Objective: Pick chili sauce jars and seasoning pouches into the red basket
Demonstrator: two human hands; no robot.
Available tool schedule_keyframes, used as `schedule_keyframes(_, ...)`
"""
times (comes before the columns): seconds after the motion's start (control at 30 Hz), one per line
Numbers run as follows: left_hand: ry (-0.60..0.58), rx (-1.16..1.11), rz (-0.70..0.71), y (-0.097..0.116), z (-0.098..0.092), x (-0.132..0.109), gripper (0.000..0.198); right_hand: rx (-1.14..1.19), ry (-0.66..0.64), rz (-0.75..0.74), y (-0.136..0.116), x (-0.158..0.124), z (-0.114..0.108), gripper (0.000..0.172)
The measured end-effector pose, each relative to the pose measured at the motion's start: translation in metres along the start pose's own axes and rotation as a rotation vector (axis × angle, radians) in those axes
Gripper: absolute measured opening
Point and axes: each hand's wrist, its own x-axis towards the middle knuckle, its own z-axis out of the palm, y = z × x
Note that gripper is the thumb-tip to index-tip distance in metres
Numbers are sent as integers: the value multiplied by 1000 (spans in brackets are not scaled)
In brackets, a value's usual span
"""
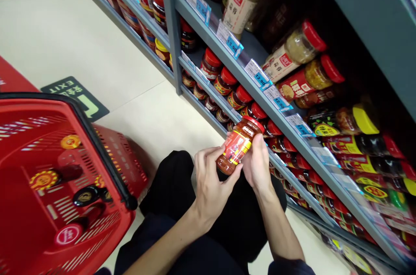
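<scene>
Between my two hands is a glass jar of reddish-brown sauce (238, 147), tilted, with a red lid and a red and yellow label facing up. My left hand (211, 179) has its fingers and thumb around the lower end of the jar. Along the far side and near the lid, my right hand (258, 164) presses against it, its fingers partly hidden behind. The jar is above my lap, in front of the lower shelf of red-lidded jars (238, 97).
To the left stands a red shopping basket (107, 231) with several lidded jars inside. Grey shelving (208, 34) with price tags and many sauce jars runs diagonally on the right. A green exit sign (78, 95) is on the pale floor (136, 101).
</scene>
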Motion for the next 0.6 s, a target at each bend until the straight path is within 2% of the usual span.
schedule_keyframes(0.1, -56, -40, 16, -1, 1, 8, 52, 53, 33, -39, 0, 1, -3, 56)
schedule_keyframes(0.2, -172, -176, -30, -8, 1, 19, 42, 107, 93, -124, 1, 2, -8, 47)
schedule_keyframes(0.27, -250, -250, -75, -16, 2, 25, 36, 116, 126, -162, 1, 4, -11, 47)
schedule_keyframes(0.37, -332, -300, -152, -29, 4, 31, 39, 107, 160, -181, 3, 9, -13, 49)
schedule_keyframes(0.47, -281, -327, -158, -28, 2, 48, 37, 107, 195, -178, 5, 12, -13, 48)
schedule_keyframes(0.53, -176, -344, -70, -14, 2, 71, 31, 106, 193, -182, 6, 12, -12, 49)
schedule_keyframes(0.6, -98, -356, 79, 6, 9, 102, 26, 102, 176, -185, 8, 11, -11, 51)
